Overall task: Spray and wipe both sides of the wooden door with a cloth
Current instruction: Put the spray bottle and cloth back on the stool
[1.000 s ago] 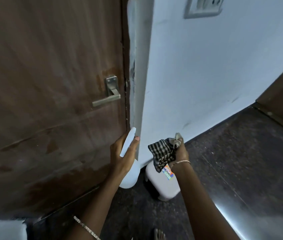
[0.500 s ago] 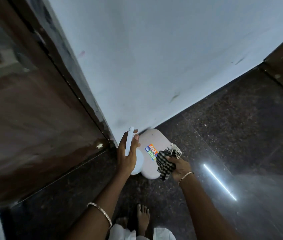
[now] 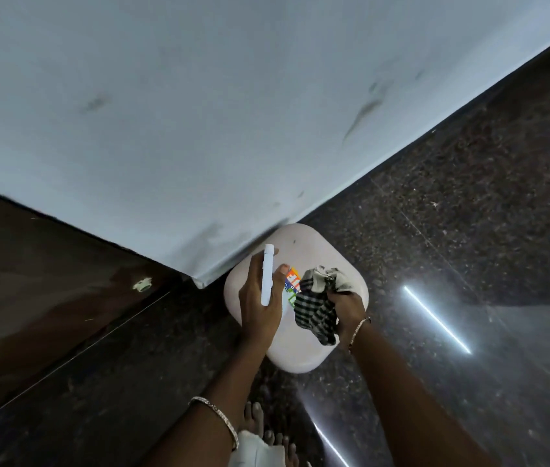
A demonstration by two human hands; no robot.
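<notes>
i saw left hand (image 3: pixel 260 308) grip wrapped round white spray bottle (image 3: pixel 267 279), right hand (image 3: pixel 346 310) grip clutching checked cloth (image 3: pixel 315 308), both above white stool (image 3: pixel 303 244); wooden door (image 3: pixel 31 281) at left.

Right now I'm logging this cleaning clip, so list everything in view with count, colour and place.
Spray bottle: one, white, in left hand.
Cloth: one, black-and-white checked, in right hand.
Stool: one, white, sticker on top, under both hands at the wall corner.
Door: one, dark brown wood, left.
Wall: one, white, scuffed, top.
Floor: dark speckled, glossy.
Left hand, right hand: bangle on each wrist.
Bare feet: bottom centre.
</notes>
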